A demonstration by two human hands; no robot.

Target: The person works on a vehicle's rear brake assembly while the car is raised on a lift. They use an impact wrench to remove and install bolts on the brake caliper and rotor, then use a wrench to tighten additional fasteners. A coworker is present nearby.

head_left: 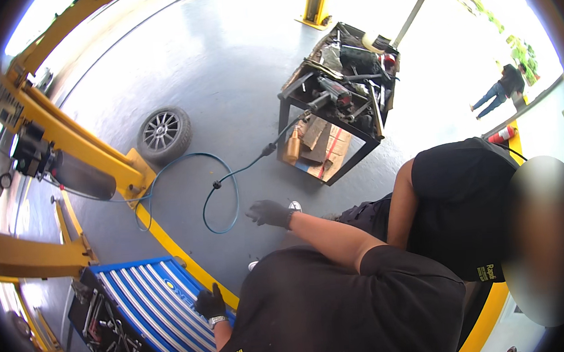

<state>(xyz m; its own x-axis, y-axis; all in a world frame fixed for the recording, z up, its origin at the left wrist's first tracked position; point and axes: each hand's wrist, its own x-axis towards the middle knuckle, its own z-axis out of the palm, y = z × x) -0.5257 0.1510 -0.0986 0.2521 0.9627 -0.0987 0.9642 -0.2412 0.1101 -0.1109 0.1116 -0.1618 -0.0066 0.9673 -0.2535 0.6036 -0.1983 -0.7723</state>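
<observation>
My right hand [270,213], in a black glove, reaches out ahead of me over the grey floor. Its fingers are stretched and hold nothing. My left hand [210,303], also black-gloved with a watch at the wrist, is beside the blue tool chest [154,300] with pale drawer strips. The thumb stands apart from the fingers there, and nothing shows in them; I cannot tell whether it touches the chest. Wrenches and other hand tools [104,325] lie in the chest's dark top. Beyond my right hand a blue air hose [237,198] loops on the floor.
A black metal tool cart [285,114], loaded with tools and an impact wrench [335,92], stands ahead. A wheel [164,133] lies by the yellow lift post [92,139]. A person in black [465,210] is close on my right; another [506,86] is farther off.
</observation>
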